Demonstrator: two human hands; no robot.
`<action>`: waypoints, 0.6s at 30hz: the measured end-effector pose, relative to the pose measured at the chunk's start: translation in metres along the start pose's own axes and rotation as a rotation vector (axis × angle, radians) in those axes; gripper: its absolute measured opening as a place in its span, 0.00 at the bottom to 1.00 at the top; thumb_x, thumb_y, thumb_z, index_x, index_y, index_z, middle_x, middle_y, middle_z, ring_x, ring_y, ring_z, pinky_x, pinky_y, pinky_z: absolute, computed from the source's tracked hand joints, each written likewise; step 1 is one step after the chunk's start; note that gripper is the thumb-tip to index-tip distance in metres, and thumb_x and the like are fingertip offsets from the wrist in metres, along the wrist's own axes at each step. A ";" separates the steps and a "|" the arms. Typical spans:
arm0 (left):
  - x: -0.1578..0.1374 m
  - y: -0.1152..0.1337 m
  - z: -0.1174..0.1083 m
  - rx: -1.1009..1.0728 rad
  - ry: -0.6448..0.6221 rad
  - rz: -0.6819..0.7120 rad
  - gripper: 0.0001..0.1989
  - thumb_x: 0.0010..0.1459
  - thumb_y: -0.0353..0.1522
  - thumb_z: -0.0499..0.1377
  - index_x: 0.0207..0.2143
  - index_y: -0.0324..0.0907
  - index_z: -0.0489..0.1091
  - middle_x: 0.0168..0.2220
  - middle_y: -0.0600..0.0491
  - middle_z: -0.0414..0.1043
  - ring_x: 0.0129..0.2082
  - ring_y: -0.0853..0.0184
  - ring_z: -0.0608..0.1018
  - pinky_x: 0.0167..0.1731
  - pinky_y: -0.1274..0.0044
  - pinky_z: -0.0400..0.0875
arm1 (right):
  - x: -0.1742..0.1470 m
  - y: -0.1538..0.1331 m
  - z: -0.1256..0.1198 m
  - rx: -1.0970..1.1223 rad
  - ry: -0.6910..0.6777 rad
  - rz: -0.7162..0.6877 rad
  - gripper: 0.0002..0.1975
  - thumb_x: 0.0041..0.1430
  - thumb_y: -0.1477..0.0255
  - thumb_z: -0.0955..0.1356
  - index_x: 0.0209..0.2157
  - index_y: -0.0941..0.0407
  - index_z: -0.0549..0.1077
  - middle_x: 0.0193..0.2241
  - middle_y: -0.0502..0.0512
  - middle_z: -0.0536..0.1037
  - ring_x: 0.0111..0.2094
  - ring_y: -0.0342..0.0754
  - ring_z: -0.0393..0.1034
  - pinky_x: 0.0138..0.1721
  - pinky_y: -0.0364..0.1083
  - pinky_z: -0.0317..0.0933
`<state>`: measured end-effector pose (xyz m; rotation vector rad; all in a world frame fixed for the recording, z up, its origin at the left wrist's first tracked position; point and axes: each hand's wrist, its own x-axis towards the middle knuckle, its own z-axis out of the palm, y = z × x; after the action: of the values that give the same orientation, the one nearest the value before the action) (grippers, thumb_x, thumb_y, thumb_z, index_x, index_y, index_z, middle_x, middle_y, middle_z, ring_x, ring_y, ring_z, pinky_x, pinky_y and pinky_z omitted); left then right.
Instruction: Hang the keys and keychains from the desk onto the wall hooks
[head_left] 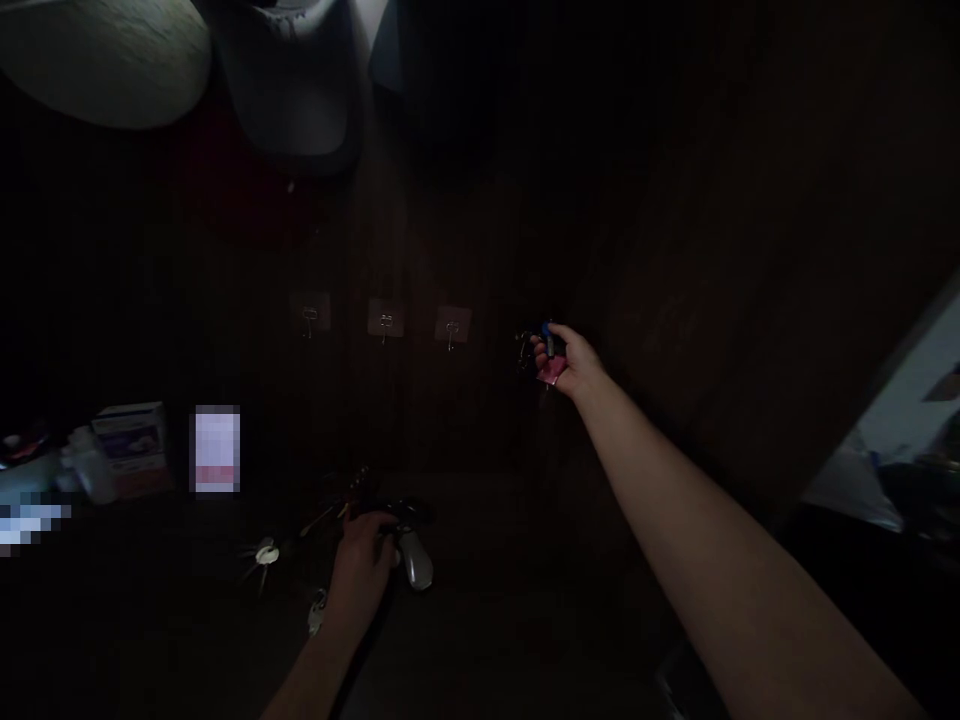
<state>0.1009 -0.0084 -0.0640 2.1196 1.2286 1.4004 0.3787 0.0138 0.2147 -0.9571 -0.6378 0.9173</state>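
My right hand (576,362) reaches out to the dark wooden panel, its fingers closed on a bunch of keys (550,345). A blue-headed piece and a pinkish-red tag (553,370) show at the fingers. My left hand (362,555) is low on the dark surface, palm down, with thumb and forefinger apart. Just right of it lies a smooth grey oval object (417,560) with a dark loop above. Silver keys (265,552) lie to its left, and another metal bunch (317,610) is beside the wrist. Deep shadow hides what is under the left fingers.
Three clear stick-on hooks, among them the middle hook (385,320), run in a row along the panel. Caps (296,110) hang above. A box (133,450) and a white bottle (91,468) stand at left, near a blurred-out card (217,450). A plastic bag (855,485) is at right.
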 end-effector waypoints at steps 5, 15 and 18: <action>-0.001 0.002 -0.001 -0.029 0.008 -0.023 0.11 0.50 0.28 0.50 0.34 0.44 0.70 0.35 0.51 0.73 0.39 0.61 0.74 0.43 0.65 0.67 | -0.003 0.019 -0.010 0.233 -0.100 -0.112 0.07 0.55 0.73 0.61 0.26 0.58 0.66 0.19 0.48 0.72 0.14 0.35 0.60 0.11 0.33 0.53; -0.001 0.001 -0.002 -0.035 -0.007 -0.035 0.11 0.51 0.30 0.50 0.34 0.43 0.70 0.34 0.50 0.73 0.38 0.61 0.74 0.41 0.67 0.68 | -0.021 0.083 -0.023 -0.357 -0.407 -0.069 0.14 0.45 0.70 0.68 0.36 0.52 0.65 0.24 0.46 0.75 0.16 0.38 0.62 0.10 0.34 0.42; -0.001 0.002 -0.002 -0.035 -0.013 -0.033 0.11 0.51 0.30 0.50 0.34 0.43 0.71 0.35 0.50 0.73 0.38 0.61 0.74 0.41 0.66 0.68 | -0.039 0.128 -0.030 -0.782 -0.542 0.075 0.14 0.42 0.74 0.69 0.35 0.56 0.70 0.23 0.47 0.75 0.18 0.38 0.64 0.14 0.35 0.51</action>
<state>0.0999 -0.0104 -0.0623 2.0732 1.2194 1.3817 0.3364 0.0020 0.0846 -1.4351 -1.4992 1.0179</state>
